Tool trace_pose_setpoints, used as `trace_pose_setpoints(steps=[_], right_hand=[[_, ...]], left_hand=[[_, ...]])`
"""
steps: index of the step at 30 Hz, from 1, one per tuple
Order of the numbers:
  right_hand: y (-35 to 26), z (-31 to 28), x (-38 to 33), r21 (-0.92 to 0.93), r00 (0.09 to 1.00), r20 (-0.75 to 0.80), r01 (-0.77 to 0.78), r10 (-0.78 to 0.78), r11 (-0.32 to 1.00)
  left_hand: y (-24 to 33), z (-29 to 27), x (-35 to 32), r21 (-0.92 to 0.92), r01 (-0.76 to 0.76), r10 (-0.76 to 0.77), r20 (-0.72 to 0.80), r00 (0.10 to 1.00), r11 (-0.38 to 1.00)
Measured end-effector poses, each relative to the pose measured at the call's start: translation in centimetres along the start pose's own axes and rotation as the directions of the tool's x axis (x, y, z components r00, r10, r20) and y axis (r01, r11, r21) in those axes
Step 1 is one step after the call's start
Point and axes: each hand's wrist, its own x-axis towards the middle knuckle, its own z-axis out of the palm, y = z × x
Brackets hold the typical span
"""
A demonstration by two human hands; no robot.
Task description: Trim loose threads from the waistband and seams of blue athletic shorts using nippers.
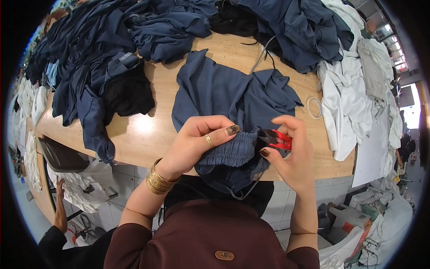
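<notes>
A dark blue garment (215,89) with a gathered elastic waistband (235,150) lies in front of me, its near end hanging over the table edge. My left hand (204,139) pinches the waistband between thumb and fingers. In my right hand (293,152) is a pair of thread snips (280,140) with red handles and dark blades. The blades point left, close beside the waistband; whether they touch the cloth I cannot tell. A grey drawcord (244,193) loops below the garment near my body.
Heaps of dark blue garments (85,54) cover the far left, with another blue pile (300,31) at the far right. White cloth (345,103) drapes over the right end of the wooden table (156,89). A clear ring (314,108) lies nearby. A co-worker's arm (60,206) shows at lower left.
</notes>
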Motion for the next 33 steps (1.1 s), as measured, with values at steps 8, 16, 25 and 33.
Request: trace_pose_setpoints(steps=[8, 16, 25, 33], right_hand=[[-2.2, -0.4, 0.5, -0.329, 0.938, 0.023, 0.333, -0.345, 0.884], [-2.1, -0.4, 0.9, -0.419, 0.907, 0.057, 0.401, -0.417, 0.815], [-2.1, -0.3, 0.9, -0.488, 0.885, 0.068, 0.433, -0.461, 0.758], [-1.8, -0.2, 0.8, -0.479, 0.881, 0.035, 0.429, -0.471, 0.766]], left_hand=[[0.6, 0.7, -0.2, 0.24, -0.038, 0.041, -0.006, 0.999, 0.97], [0.6, 0.8, -0.2, 0.262, -0.054, 0.055, 0.002, 0.998, 0.964], [0.7, 1.0, -0.2, 0.307, -0.039, 0.048, -0.023, 0.999, 0.951], [0.7, 1.1, -0.1, 0.313, -0.033, 0.043, -0.027, 0.999, 0.949]])
